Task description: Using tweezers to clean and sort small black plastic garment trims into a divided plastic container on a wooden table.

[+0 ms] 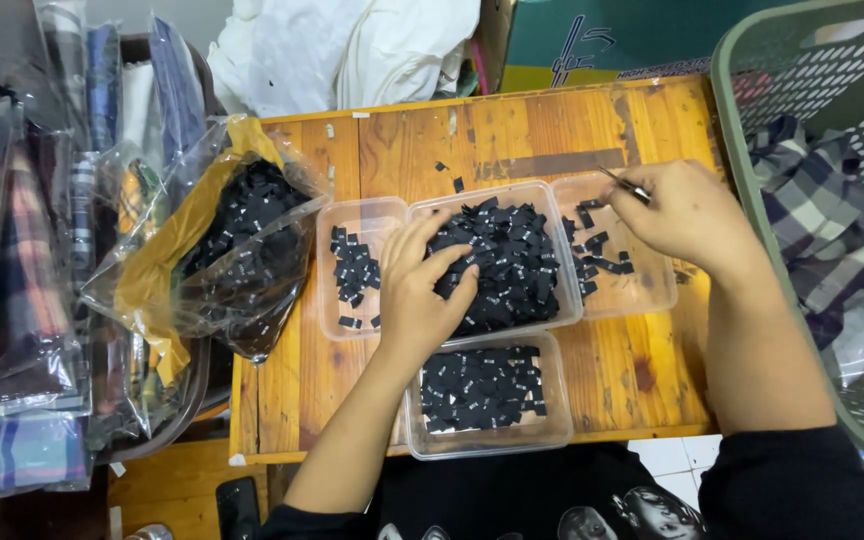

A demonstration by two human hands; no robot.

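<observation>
Nearest the camera sits a clear tub of small black labels (482, 390), lying in a flat layer, at the front edge of the wooden table (392, 150). Behind it, the left hand (422, 290) rests on the heap in the middle tub (512, 265), fingers curled together, pinching into the pile of black labels; whether one label is gripped cannot be told. The right hand (687, 215) hovers over the right tub (642, 290), closed around thin metal tweezers (624, 184). Their long axis runs diagonally, tip pointing up and left toward the table's far side. That tub holds only a scatter of labels along its left part. A smaller left tub (337, 265) holds a few more. Just left of it lies an open plastic bag (242, 250) stuffed with black labels, mouth toward the tubs. A grey-green laundry basket (742, 150) with plaid cloth presses against the table's right edge; bagged plaid fabrics (12, 300) crowd the left. Bare wood shows behind the tubs, with a few stray labels.
</observation>
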